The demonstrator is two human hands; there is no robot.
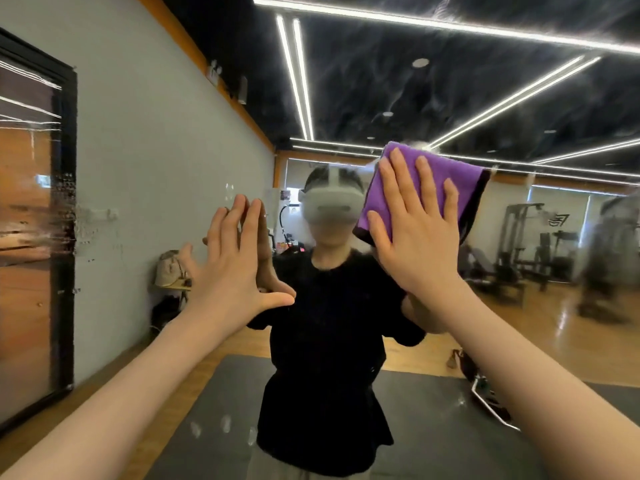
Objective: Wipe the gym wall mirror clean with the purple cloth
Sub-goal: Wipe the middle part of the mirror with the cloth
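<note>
Gym interior: weight machines (530, 244) on wood floor (554, 327), grey exercise mat (433, 427), LED strip lights (298, 77) (all reflected in a wall mirror (346, 98)).

There are two hands. The left hand (235, 271) is flat on one big mirror (519, 98). The right hand (419, 230) is flat on one purple cloth (433, 174), which sits under its fingers (398, 181). One person in one black shirt (325, 341) and one white headset (329, 202) shows between the two hands. One gray mat (433, 427) lies below them. One bag (169, 268) sits just left of the left fingers (242, 216).
</note>
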